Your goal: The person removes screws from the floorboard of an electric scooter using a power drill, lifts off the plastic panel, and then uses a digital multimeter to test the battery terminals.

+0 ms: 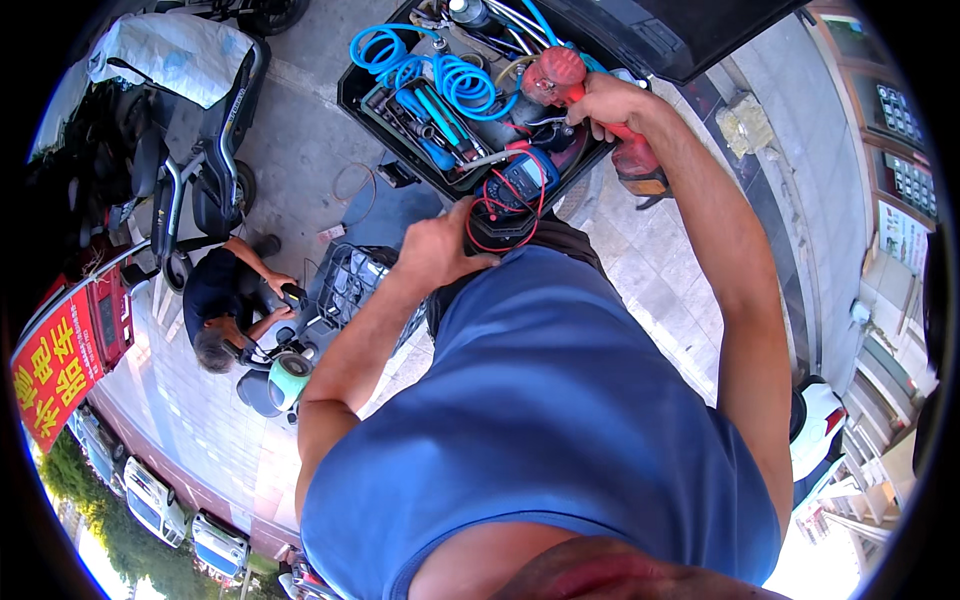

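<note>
My right hand [612, 103] is wrapped around the handle of a red cordless impact wrench [553, 77], held over the right side of an open black toolbox [352, 92]. Its battery end [638, 165] sticks out past the box's edge. At the near corner of the box my left hand [437, 248] grips the rim, thumb and forefinger apart. Close by lies a blue multimeter [522, 178] with red leads looped over it. Coiled blue air hose [468, 85] sits on top of the tools, beside several sockets and teal-handled tools [440, 118].
The toolbox's black lid [690, 35] stands open at the far right. To the left, another person [222, 300] crouches beside a scooter with a wire basket [355, 285]. A parked scooter [215, 150] stands at far left, and a stone block [745, 125] lies to the right.
</note>
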`<state>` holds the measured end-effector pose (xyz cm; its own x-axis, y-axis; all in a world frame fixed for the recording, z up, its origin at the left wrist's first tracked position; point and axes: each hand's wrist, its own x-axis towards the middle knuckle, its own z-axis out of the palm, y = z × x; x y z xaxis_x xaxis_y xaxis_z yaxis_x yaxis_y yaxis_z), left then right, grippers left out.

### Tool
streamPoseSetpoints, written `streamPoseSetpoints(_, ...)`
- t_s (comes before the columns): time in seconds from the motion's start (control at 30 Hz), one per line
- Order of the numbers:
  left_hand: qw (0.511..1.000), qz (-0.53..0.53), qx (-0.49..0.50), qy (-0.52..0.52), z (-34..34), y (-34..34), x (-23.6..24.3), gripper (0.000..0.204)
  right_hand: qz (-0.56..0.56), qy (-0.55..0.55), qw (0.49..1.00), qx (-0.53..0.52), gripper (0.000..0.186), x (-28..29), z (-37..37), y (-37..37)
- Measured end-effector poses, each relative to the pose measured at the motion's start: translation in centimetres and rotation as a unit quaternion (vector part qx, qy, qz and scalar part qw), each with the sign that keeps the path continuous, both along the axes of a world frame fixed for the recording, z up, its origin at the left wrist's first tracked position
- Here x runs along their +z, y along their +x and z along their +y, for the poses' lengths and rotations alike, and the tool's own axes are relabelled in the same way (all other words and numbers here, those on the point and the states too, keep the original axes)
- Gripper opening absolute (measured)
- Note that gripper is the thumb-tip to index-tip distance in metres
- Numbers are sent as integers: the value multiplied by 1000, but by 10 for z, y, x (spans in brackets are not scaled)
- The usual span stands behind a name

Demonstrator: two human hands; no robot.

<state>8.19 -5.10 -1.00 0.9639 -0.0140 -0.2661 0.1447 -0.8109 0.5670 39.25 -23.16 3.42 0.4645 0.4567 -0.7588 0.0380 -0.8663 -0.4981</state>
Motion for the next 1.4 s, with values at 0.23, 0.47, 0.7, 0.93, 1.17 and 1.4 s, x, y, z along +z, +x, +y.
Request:
streamPoseSetpoints(0.23,993,-75,10,-90,-37,19,-28,53,-90,157,983,-24,32,57,-17,6)
streamPoseSetpoints(0.47,871,-257,345,-237,-41,114,-23,15,-76,179,965,173,36,145,-5,29)
streamPoseSetpoints(0.7,910,-408,53,-43,-80,136,-65,14,-219,152,934,238,41,92,0,38)
streamPoseSetpoints(0.93,938,-302,44,-165,-72,99,-41,23,-99,73,982,146,27,61,3,29)
streamPoseSetpoints(1.17,917,-317,173,-167,-72,78,-38,34,-132,-35,975,175,27,33,19,36)
streamPoseSetpoints(1.4,942,-326,66,-40,-80,99,-49,15,-256,49,944,200,28,24,-8,29)
